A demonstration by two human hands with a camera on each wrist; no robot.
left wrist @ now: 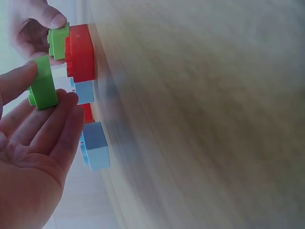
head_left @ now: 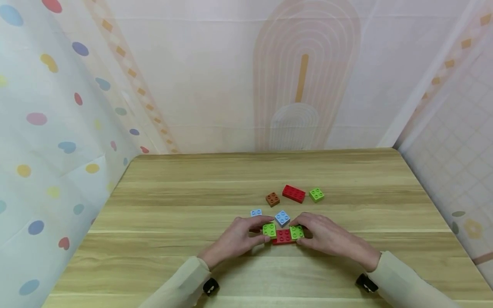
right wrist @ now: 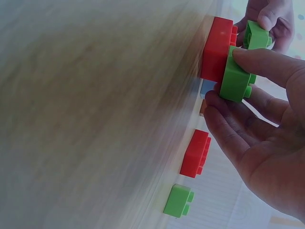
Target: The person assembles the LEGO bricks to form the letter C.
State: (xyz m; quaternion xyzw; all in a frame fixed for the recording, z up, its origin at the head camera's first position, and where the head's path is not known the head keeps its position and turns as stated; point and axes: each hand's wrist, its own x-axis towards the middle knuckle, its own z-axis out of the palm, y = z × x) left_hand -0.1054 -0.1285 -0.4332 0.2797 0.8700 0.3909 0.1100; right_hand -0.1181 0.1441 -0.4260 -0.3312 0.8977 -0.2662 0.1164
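Pinching a lime-green square plastic brick (head_left: 269,230), the left grip (head_left: 240,237) holds it just above the left end of a red rectangular plastic brick (head_left: 283,236); the right grip (head_left: 321,233) pinches a second lime-green brick (head_left: 297,232) at its right end, whether seated I cannot tell. Beyond that red brick, on the wood-grain surface (head_left: 192,188), lie two light-blue square plastic bricks (head_left: 282,218), a brown square plastic brick (head_left: 272,199), another red rectangular brick (head_left: 293,194) and a third lime-green brick (head_left: 316,195).

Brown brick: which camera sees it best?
The head view: the brown brick shows its whole top there, with four studs. The right wrist view shows only a sliver, peeking out from behind the right hand. The left wrist view doesn't show it.
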